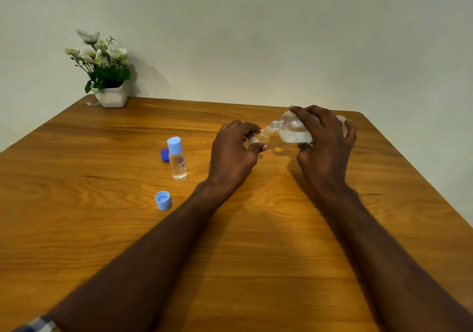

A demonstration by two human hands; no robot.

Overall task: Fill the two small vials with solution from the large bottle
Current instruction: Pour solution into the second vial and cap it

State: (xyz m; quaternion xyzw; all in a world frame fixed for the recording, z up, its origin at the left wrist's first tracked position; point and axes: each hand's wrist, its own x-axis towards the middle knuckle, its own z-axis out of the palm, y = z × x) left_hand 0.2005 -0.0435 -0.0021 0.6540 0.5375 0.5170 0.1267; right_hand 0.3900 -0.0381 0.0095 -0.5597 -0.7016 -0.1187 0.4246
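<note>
**Second vial under fill; first vial capped and set aside**

The right hand [325, 139] is wrapped round the large bottle [294, 129], a clear, rounded plastic body tipped neck-down toward the person's left, so that its threaded mouth meets the open vial [261, 137]. The left hand [235, 150] pinches that vial between thumb and curled fingers and tilts it up to meet the bottle, apparently to keep the two narrow openings aligned and limit spillage. Whether liquid is passing cannot be made out; the level inside the vial is hidden by the fingers.

Left of the large bottle, well apart, the capped vial [177, 158] stands upright: clear cylindrical walls, pale blue smooth cap, small label, seemingly filled. Just behind it lies a darker blue cap [163, 155]; nearer the person lies a pale blue cap [163, 200], open side up, threads visible, probably awaiting the vial in hand.

All rests on a wooden table [256, 242] with a glossy, grained top. A potted plant [105, 75] occupies its far left corner.
</note>
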